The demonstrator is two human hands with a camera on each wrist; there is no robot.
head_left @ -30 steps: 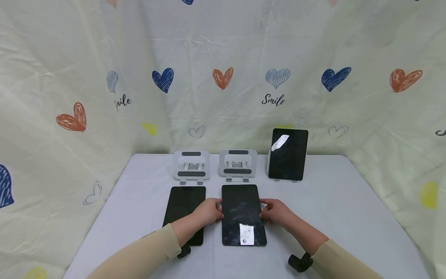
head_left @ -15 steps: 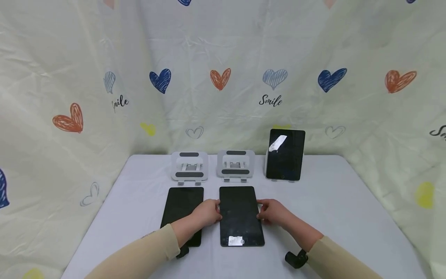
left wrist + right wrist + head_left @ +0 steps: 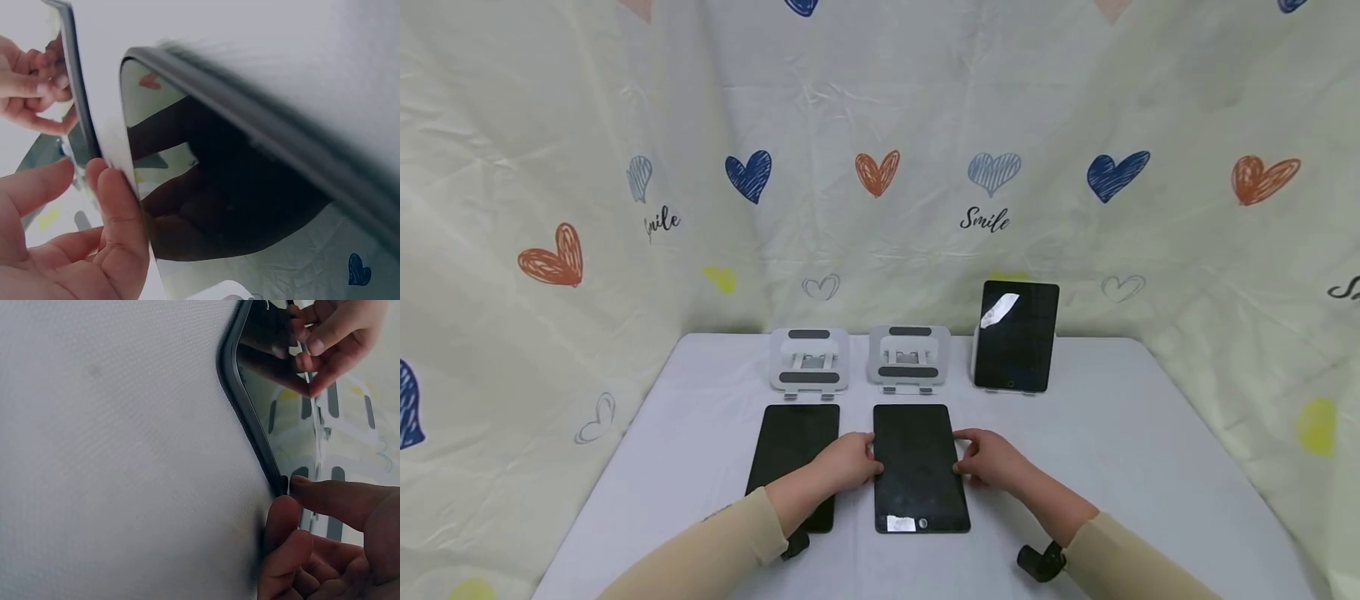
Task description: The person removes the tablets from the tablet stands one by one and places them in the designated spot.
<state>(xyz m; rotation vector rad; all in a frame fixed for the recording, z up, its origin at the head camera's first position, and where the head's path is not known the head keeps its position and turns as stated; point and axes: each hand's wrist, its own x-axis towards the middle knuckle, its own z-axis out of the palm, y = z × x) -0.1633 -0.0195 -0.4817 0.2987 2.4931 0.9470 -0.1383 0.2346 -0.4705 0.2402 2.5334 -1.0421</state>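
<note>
- Hands first: your left hand (image 3: 848,461) and right hand (image 3: 988,459) pinch the opposite long edges of the middle tablet (image 3: 918,468), fingertips curled against its rim. That two-sided grip looks suited to keeping the thin slab level and square, as far as you can judge from the head view.
- The right wrist view shows your thumb and a fingertip (image 3: 325,500) meeting at the tablet's edge (image 3: 250,425), which lies at, or just off, the table; whether it is lifted you cannot tell.
- The middle tablet lies flat, screen up, with a pale glare patch near its home button.
- Left of the middle tablet, just beside it, a second tablet (image 3: 793,454) lies flat under your left forearm.
- Behind the middle tablet stand two empty folding stands (image 3: 809,359) (image 3: 909,357), tilted back with dark pads.
- Behind and to the right of the middle tablet, a third tablet (image 3: 1016,335) leans upright on its own stand.
- Everything rests on a pale grey table (image 3: 1150,467).
- Beyond the middle tablet, a cream curtain (image 3: 550,167) printed with hearts and "Smile" wraps the table's back and sides.
</note>
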